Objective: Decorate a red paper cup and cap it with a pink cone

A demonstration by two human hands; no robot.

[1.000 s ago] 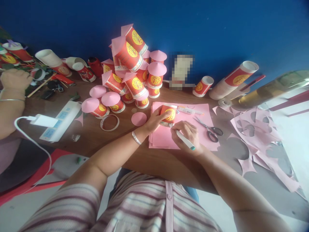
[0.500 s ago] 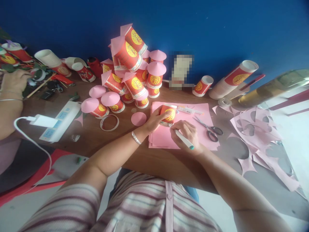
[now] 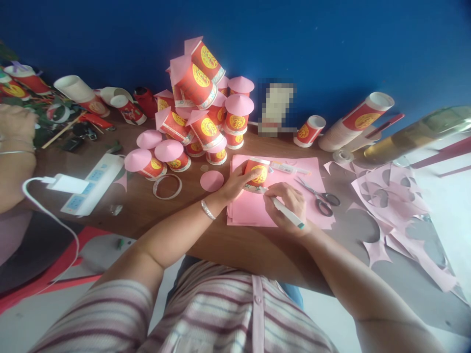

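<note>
Here, your left hand (image 3: 236, 184) grips a round red-and-yellow paper cup (image 3: 258, 172), and your right hand (image 3: 294, 200) holds a slim white green-ended marker (image 3: 288, 214), tip near the cup.

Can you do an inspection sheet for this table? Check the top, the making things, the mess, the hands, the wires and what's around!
Surface: brown table, pink sheets stacked on it.
Job's things: red cup with yellow emblem; white pen.
Clutter: pink scraps at the right; scissors at the sheets' right edge.
Hands: left hand holds the cup; right hand grips the pen, tip at the cup's lower edge.
Cables: white cable runs from a charger at the power strip.
Surroundings: blue wall behind; another person's hand at far left.
</note>
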